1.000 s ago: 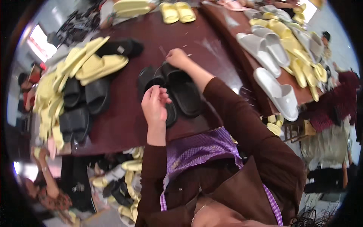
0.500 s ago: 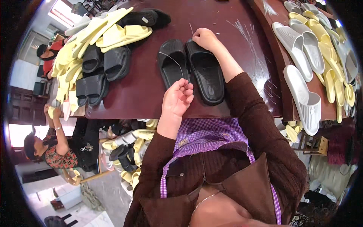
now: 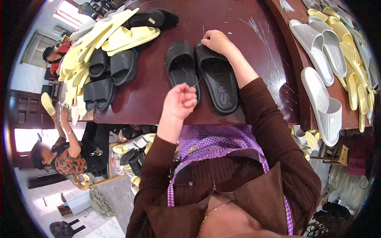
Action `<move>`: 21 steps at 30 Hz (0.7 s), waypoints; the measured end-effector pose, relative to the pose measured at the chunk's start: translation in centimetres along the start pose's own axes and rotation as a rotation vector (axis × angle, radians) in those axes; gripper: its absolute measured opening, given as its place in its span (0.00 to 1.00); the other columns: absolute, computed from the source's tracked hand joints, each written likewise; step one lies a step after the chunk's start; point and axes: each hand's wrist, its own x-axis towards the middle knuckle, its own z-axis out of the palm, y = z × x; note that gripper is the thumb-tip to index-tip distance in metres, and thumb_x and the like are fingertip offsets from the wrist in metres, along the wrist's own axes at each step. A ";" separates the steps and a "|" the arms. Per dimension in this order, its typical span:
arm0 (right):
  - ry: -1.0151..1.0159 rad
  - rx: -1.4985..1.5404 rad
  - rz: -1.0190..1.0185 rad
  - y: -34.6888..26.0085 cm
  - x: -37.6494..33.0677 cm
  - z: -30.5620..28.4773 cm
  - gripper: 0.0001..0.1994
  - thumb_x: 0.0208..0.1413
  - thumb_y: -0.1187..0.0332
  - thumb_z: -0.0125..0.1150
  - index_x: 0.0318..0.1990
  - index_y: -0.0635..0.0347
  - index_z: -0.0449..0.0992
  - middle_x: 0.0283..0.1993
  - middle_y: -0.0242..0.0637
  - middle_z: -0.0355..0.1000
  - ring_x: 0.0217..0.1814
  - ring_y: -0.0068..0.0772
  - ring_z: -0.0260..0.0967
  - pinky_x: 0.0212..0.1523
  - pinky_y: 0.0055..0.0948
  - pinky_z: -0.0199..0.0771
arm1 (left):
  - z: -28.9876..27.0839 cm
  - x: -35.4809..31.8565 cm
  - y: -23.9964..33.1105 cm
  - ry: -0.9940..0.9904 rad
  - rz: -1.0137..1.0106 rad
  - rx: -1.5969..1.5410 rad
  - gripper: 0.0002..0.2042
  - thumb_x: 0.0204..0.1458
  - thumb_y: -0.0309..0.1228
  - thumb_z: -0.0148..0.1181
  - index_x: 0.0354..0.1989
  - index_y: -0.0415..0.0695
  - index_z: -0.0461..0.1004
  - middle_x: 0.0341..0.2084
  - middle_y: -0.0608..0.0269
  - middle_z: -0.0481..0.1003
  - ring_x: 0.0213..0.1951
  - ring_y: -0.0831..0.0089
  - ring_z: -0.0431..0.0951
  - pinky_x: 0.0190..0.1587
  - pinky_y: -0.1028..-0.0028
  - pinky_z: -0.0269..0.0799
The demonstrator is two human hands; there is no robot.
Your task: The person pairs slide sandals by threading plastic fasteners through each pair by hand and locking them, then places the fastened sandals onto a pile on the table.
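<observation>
Two black slides lie side by side on the dark red table, toes away from me: the left slide (image 3: 180, 61) and the right slide (image 3: 219, 85). My left hand (image 3: 180, 101) is over the heel of the left slide, its fingers curled in a pinch. From them a thin plastic strand (image 3: 197, 83) runs up toward the right slide. At the toe end of the right slide, my right hand (image 3: 216, 41) is closed near the strap's upper edge. A fine strand end sticks up beside its fingers; where the strand passes between the slides is hard to see.
Loose thin strands (image 3: 260, 33) are scattered on the table (image 3: 158, 107) to the right. A pile of yellow slides (image 3: 93, 43) and several black slides (image 3: 124, 65) lie at left. White slides (image 3: 321, 105) rest on the right-hand surface. A co-worker (image 3: 67, 156) handles a yellow slide at far left.
My left hand has moved a little left and down, its fingers curling tighter. The strand no longer arcs across the left slide. My right hand stays at the right slide's toe end.
</observation>
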 end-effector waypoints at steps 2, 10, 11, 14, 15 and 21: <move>0.004 0.004 0.005 -0.2 -0.1 0.0 0.13 0.44 0.63 0.58 0.30 0.66 0.76 0.31 0.50 0.73 0.37 0.48 0.72 0.39 0.38 0.70 | 0.8 1.6 1.6 0.040 0.035 0.057 0.06 0.54 0.29 0.47 0.26 0.43 0.66 0.20 0.64 0.65 0.15 0.81 0.58 0.13 0.81 0.52; 0.030 0.001 -0.009 -0.9 -0.6 -0.5 0.12 0.45 0.64 0.58 0.31 0.67 0.75 0.31 0.51 0.73 0.37 0.50 0.71 0.39 0.39 0.70 | 3.5 7.5 3.9 0.282 0.500 0.715 0.04 0.53 0.27 0.47 0.27 0.40 0.63 0.18 0.61 0.67 0.12 0.78 0.59 0.10 0.78 0.51; 0.021 0.004 -0.018 -1.0 -0.5 -0.5 0.12 0.46 0.64 0.58 0.31 0.66 0.76 0.32 0.52 0.73 0.38 0.51 0.71 0.40 0.39 0.70 | 3.6 7.7 3.9 0.279 0.528 0.806 0.04 0.52 0.26 0.46 0.27 0.40 0.63 0.17 0.60 0.67 0.12 0.77 0.60 0.10 0.77 0.51; -0.010 0.065 -0.056 -1.1 -0.2 -0.5 0.11 0.47 0.65 0.57 0.33 0.65 0.76 0.32 0.51 0.73 0.38 0.49 0.72 0.41 0.38 0.70 | 3.9 8.1 3.8 0.292 0.549 0.887 0.05 0.52 0.25 0.45 0.26 0.38 0.63 0.17 0.59 0.67 0.11 0.77 0.60 0.09 0.76 0.51; -0.029 0.129 -0.087 -1.2 0.0 -0.5 0.10 0.47 0.66 0.57 0.33 0.64 0.76 0.31 0.50 0.73 0.37 0.46 0.72 0.40 0.37 0.70 | 4.1 8.1 3.9 0.309 0.546 0.881 0.05 0.51 0.25 0.45 0.26 0.38 0.63 0.17 0.59 0.67 0.11 0.77 0.60 0.09 0.75 0.51; -0.236 0.256 -0.229 -3.8 3.7 0.9 0.06 0.49 0.70 0.55 0.31 0.63 0.75 0.23 0.34 0.71 0.26 0.27 0.68 0.30 0.29 0.69 | 4.2 8.4 4.1 0.307 0.535 0.901 0.06 0.51 0.24 0.44 0.25 0.36 0.64 0.17 0.58 0.67 0.11 0.76 0.61 0.09 0.74 0.52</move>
